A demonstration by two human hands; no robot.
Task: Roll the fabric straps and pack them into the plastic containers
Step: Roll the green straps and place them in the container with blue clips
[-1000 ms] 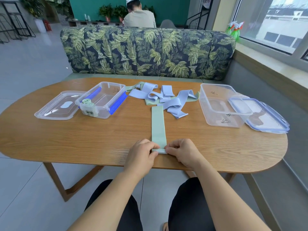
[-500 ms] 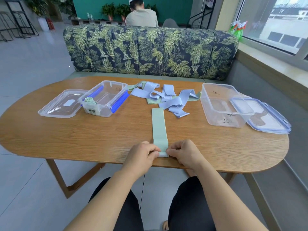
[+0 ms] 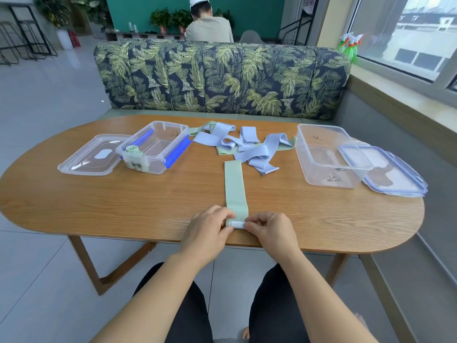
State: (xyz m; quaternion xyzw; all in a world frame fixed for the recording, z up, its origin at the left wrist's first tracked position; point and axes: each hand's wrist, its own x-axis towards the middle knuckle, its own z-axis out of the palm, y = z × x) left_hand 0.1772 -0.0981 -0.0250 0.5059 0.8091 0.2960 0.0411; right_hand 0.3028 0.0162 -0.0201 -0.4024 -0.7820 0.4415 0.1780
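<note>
Where the long pale green fabric strap [image 3: 235, 186] ends at 6 o'clock on the brown wooden desk [image 3: 123, 199], the left hand [image 3: 206, 231] and the right hand [image 3: 270, 231] pinch its small rolled end from each side. The rest of it lies flat, pointing to 12 o'clock. Loose light blue fabric straps [image 3: 249, 151] sit piled there. At 10 o'clock a clear plastic box with blue clips [image 3: 160, 167] holds one rolled green strap [image 3: 134, 151]. At 2 o'clock stands a bigger clear plastic box [image 3: 329, 179].

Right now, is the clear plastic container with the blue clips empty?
Not empty. The clear plastic container with blue clips holds one rolled pale green fabric strap in its near left corner.
</note>
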